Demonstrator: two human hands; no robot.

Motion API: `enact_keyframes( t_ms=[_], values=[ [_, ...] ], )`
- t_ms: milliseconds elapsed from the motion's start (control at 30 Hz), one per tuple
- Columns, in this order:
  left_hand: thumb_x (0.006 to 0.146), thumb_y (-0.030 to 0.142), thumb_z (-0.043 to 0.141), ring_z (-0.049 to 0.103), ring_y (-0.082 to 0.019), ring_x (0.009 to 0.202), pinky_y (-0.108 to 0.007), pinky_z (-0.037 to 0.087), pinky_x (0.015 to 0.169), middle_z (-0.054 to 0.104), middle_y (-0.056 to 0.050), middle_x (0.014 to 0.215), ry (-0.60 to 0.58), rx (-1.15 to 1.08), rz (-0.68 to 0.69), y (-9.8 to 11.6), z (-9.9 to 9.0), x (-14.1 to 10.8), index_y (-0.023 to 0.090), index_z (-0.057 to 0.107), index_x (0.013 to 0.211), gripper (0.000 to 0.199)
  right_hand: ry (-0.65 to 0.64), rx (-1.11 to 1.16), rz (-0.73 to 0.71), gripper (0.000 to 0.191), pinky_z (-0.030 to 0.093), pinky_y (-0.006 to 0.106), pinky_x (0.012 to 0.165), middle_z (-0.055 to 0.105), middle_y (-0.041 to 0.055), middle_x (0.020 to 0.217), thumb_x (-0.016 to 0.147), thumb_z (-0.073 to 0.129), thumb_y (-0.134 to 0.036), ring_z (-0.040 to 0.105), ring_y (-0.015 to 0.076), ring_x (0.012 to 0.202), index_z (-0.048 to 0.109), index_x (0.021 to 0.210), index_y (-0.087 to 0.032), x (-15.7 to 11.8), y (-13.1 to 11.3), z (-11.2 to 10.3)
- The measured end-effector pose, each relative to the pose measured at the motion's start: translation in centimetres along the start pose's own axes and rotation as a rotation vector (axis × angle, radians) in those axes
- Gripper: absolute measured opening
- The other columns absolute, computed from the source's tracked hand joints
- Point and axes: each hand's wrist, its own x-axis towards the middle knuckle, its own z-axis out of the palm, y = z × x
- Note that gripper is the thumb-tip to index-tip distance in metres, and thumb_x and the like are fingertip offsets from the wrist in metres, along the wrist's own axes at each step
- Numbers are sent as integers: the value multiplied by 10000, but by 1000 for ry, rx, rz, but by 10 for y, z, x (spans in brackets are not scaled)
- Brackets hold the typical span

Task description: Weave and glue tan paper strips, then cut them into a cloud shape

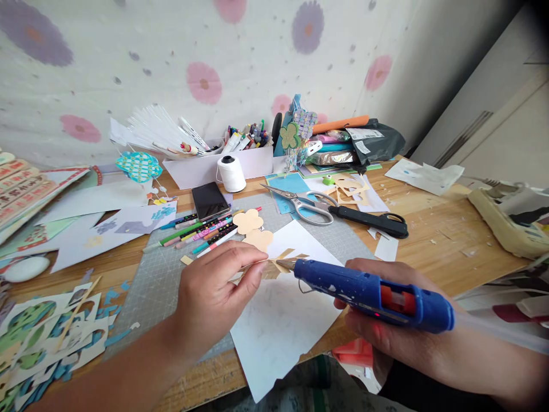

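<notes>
My right hand (386, 332) is wrapped round a blue hot glue gun (343, 280), with a translucent glue stick (493, 332) out of its back end. The gun's metal nozzle points left, close to my left fingertips. Between thumb and forefinger, my left hand (218, 286) pinches a thin tan paper piece (261, 261), seen nearly edge-on. Under the nozzle lie tan paper strips (291, 253), partly hidden by my hand. Just beyond are tan flower-shaped paper cutouts (247, 221). A white paper sheet (283, 320) lies beneath, over the grey cutting mat (150, 297).
Behind the mat are scissors (306, 206), a black-handled tool (371, 222), a phone (210, 200), several pens (206, 229) and a white thread spool (231, 174). Paper scraps (55, 332) cover the left front. A pen box (193, 170) stands by the wall.
</notes>
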Motion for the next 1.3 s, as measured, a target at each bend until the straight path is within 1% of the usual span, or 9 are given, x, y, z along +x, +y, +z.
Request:
enact_keyframes(
  t_ms=[100, 200, 333, 533, 700, 900, 1033, 1167, 1300],
  values=[
    [825, 77, 624, 680, -120, 725, -215, 518, 710, 726, 0, 776, -6, -5, -14, 2, -1, 1, 183, 672, 851, 119, 5, 6, 7, 57, 434, 250, 466, 564, -26, 595, 731, 569, -237, 555, 157, 526, 546, 683, -258, 1, -1, 1],
    [821, 80, 616, 669, -124, 705, -225, 516, 691, 714, 10, 755, 4, -21, -58, 2, -2, 2, 189, 665, 828, 119, 13, 21, 23, 12, 441, 256, 487, 596, -22, 633, 759, 581, -262, 581, 165, 559, 590, 765, -255, 1, 1, 0],
    [824, 79, 606, 658, -120, 715, -227, 519, 706, 697, 13, 761, 25, -38, -100, 1, -2, 2, 188, 648, 819, 117, 40, 16, -22, 61, 449, 257, 489, 609, -11, 649, 767, 567, -264, 596, 173, 578, 547, 712, -250, 0, 3, -2],
    [844, 80, 605, 695, -112, 836, -206, 537, 798, 737, 24, 889, 35, -51, -139, -1, -1, -3, 218, 649, 911, 159, 53, -33, -1, 25, 429, 241, 463, 578, -26, 606, 757, 574, -242, 563, 157, 538, 567, 737, -255, -3, 3, 1],
    [822, 30, 596, 716, -133, 880, -228, 548, 834, 761, -5, 949, -17, 49, 76, -1, -6, -3, 216, 637, 965, 239, 60, -44, 10, 56, 427, 240, 457, 560, -32, 597, 736, 550, -251, 533, 142, 497, 531, 683, -254, -1, -1, -1],
    [808, -3, 595, 716, -176, 920, -264, 553, 853, 762, -99, 987, -75, 171, 304, -2, -15, 1, 153, 650, 1005, 256, 114, -82, 4, 90, 427, 251, 446, 569, -23, 584, 712, 549, -234, 541, 158, 496, 514, 635, -265, -2, -3, 3],
    [801, -7, 592, 714, -196, 919, -281, 561, 852, 765, -118, 973, -71, 204, 362, 0, -16, 4, 132, 662, 1003, 255, 139, -67, -36, 93, 422, 252, 446, 563, -23, 577, 728, 541, -227, 536, 159, 494, 520, 648, -268, -3, 0, 5],
    [793, -24, 579, 711, -204, 912, -281, 556, 861, 766, -144, 948, -79, 221, 390, 3, -16, 5, 91, 682, 970, 235, 51, -99, -13, 76, 432, 241, 462, 608, -20, 647, 740, 560, -198, 557, 155, 538, 549, 698, -260, -2, 0, 3],
    [804, -4, 576, 716, -215, 908, -298, 568, 872, 769, -149, 932, -83, 230, 418, 2, -17, 6, 86, 684, 970, 217, 19, -74, 37, 134, 396, 234, 446, 539, -39, 592, 738, 572, -202, 507, 141, 509, 483, 650, -251, -1, -1, 1]
  ],
)
